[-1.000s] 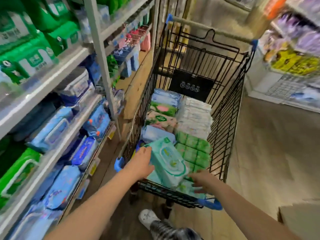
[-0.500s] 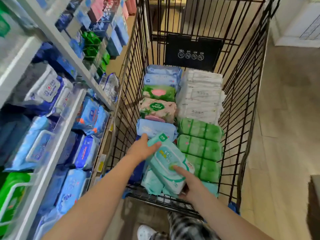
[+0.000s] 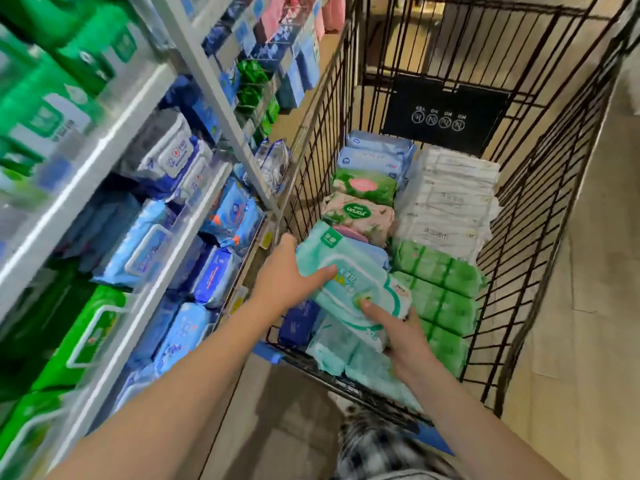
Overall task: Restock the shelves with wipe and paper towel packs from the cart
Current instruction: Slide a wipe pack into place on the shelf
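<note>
A mint-green wipe pack [image 3: 349, 277] is held above the near left corner of the black wire cart [image 3: 540, 209]. My left hand [image 3: 289, 275] grips its left end, thumb on top. My right hand [image 3: 398, 329] holds its near right end from below, with the thumb pressed on the lid. More mint packs [image 3: 346, 355] lie under it. Further into the cart sit blue packs [image 3: 375, 155], a green pack with a pink label [image 3: 363, 185], a floral pack [image 3: 356, 213], white paper packs [image 3: 446, 199] and green packs [image 3: 436, 271].
Grey shelves [image 3: 114, 140] run along the left, filled with blue wipe packs [image 3: 145, 244] and green packs [image 3: 83, 337]. The cart's left wall stands close against the shelf edge. Bare wooden floor [image 3: 588, 306] lies to the right of the cart.
The mint-green pack has risen out of the cart's near corner and shifted left toward the shelves, held in both hands. The view has tipped down and moved closer to the cart.
</note>
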